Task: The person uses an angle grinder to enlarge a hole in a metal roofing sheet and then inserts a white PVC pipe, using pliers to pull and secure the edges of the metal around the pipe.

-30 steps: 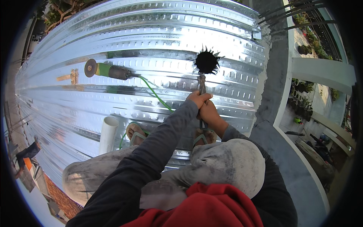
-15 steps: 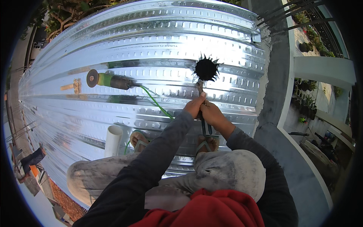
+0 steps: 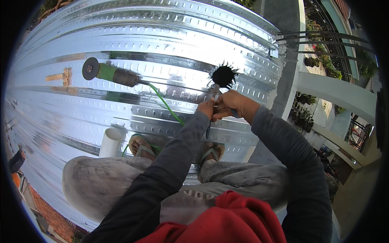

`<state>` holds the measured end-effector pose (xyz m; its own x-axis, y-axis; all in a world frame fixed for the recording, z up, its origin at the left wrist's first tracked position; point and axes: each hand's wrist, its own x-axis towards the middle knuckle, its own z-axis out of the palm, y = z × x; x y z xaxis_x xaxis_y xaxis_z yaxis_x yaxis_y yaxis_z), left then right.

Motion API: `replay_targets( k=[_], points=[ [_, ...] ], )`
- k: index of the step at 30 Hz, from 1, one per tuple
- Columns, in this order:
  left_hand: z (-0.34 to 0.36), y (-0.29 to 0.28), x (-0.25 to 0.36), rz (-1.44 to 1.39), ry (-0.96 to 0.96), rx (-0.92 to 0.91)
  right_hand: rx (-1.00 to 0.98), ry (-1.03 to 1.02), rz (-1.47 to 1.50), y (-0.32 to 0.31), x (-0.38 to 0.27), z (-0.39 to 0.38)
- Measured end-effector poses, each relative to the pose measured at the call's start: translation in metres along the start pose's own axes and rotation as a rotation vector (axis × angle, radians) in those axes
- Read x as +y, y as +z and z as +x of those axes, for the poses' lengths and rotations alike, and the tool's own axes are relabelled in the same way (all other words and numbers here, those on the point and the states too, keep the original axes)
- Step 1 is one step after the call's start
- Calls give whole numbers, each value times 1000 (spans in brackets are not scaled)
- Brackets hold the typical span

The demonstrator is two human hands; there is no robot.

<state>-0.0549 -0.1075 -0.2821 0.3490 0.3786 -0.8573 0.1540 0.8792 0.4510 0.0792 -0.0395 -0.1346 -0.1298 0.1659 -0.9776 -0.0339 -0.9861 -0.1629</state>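
Observation:
I am squatting on a shiny corrugated metal deck [image 3: 162, 44]. A round hole with jagged, bent-out edges [image 3: 223, 75] is cut into it ahead of me. My left hand [image 3: 207, 108] and my right hand [image 3: 235, 106] are pressed together, both closed on a pair of pliers [image 3: 214, 91]. The jaws reach up to the lower rim of the hole. A dark handle sticks down below my left hand. Both of my sleeves are dark grey.
An angle grinder [image 3: 109, 73] with a green body lies on the deck at the left, its green cable [image 3: 164, 103] trailing toward my sandalled feet. A white pipe piece [image 3: 109, 142] stands by my left foot. A small wooden piece [image 3: 60, 76] lies far left. The deck's edge drops off at the right.
My hands have stayed on the pliers at the hole's lower rim. My right elbow has swung out to the right and the view has tilted slightly.

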Motion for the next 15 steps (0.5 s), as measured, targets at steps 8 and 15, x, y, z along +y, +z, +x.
replay_targets(
  k=[8,15],
  points=[
    [-5,10,39,-57,-66,-52,-10,-148,-838,-8,-32,11],
    [20,6,15,575,439,76,-49,-184,-694,-30,-5,61]
  ],
)
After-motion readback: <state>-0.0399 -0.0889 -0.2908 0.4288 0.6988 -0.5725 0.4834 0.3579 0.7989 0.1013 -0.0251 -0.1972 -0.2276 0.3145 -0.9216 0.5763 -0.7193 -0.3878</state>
